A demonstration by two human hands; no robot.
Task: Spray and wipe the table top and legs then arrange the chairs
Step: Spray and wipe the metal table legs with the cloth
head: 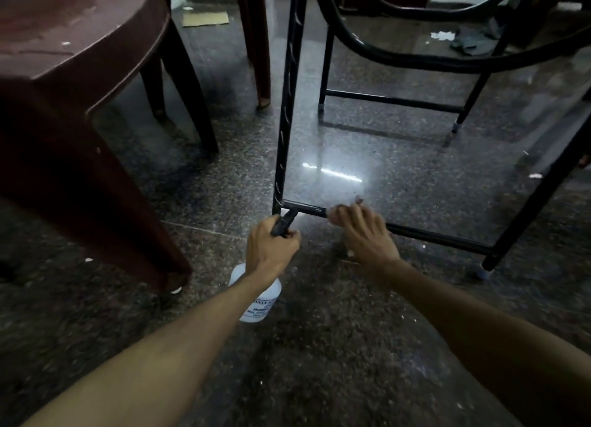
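Observation:
My left hand (271, 250) grips the black trigger head of a white spray bottle (259, 302), whose nozzle points at the foot of the table's black metal leg (287, 107). My right hand (364, 231) lies on the table's lower crossbar (441, 239) just right of that leg, fingers curled over the bar. A small pale scrap shows under its palm; I cannot tell whether it is a cloth. A dark brown plastic chair (64, 59) stands close on the left. The table top is out of view.
More brown chair legs (256, 43) stand behind the table leg. A second black metal frame (393, 99) stands farther back. On the speckled stone floor lie a cardboard piece (206, 19), white paper (443, 36) and a grey rag (473, 41).

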